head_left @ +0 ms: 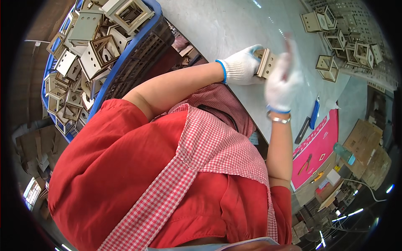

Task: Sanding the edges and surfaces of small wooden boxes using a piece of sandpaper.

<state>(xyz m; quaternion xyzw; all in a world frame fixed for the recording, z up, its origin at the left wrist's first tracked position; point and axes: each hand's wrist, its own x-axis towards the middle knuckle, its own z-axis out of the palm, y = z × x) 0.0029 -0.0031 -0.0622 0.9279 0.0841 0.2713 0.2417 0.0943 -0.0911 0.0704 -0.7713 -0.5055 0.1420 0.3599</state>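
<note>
My left hand [242,66], in a white knit glove with a blue cuff, is closed around a small pale wooden box [266,64] above the grey tabletop. A row of round holes shows on the box's side. Close against the box's right side is my right hand [284,85], gloved as well, a watch at its wrist. Its upper fingers are smeared by motion and at least one points away from me. Whether it grips the box I cannot make out.
A blue basket [109,85] heaped with similar wooden boxes stands at my left. Several boxes [356,50] sit by a perforated white crate [379,25] at far right. Nearer lie a blue-and-black utility knife [310,117], a pink sheet [314,152] and pliers [305,164].
</note>
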